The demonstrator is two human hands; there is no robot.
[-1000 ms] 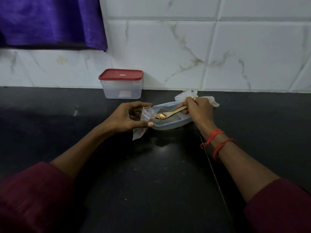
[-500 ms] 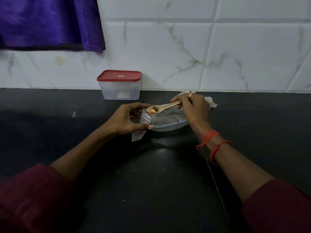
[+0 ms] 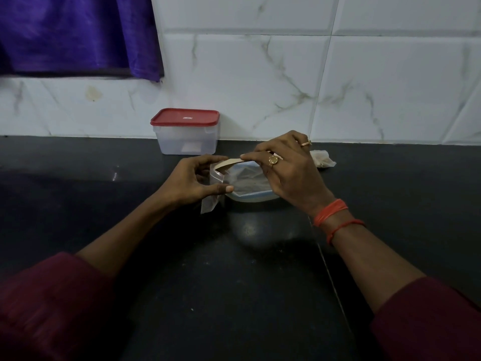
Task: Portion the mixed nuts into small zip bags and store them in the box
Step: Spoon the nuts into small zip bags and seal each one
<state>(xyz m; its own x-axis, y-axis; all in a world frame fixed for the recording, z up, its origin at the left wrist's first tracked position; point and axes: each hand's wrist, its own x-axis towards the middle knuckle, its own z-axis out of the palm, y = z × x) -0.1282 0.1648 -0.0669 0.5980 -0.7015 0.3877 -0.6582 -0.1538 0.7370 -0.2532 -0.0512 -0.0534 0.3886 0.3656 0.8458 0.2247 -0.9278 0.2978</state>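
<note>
1. Since half a second ago, your spoon (image 3: 229, 163) has swung from above the bowl to the zip bag's mouth and tipped over.
2. Nearest you, your left hand (image 3: 194, 182) pinches the small zip bag (image 3: 209, 204) between thumb and fingers, holding its mouth up just beside the bowl.
3. Your right hand (image 3: 289, 175), palm down and wrist rolled, grips the spoon handle in its fingertips.
4. Behind them, the bowl (image 3: 250, 198) sits on the counter (image 3: 234, 282). Its contents are too dim to make out.
5. Farthest, the box (image 3: 186, 136) stands against the wall with its lid on. I judge filling is under way, with sealing and storing still to do.
</note>
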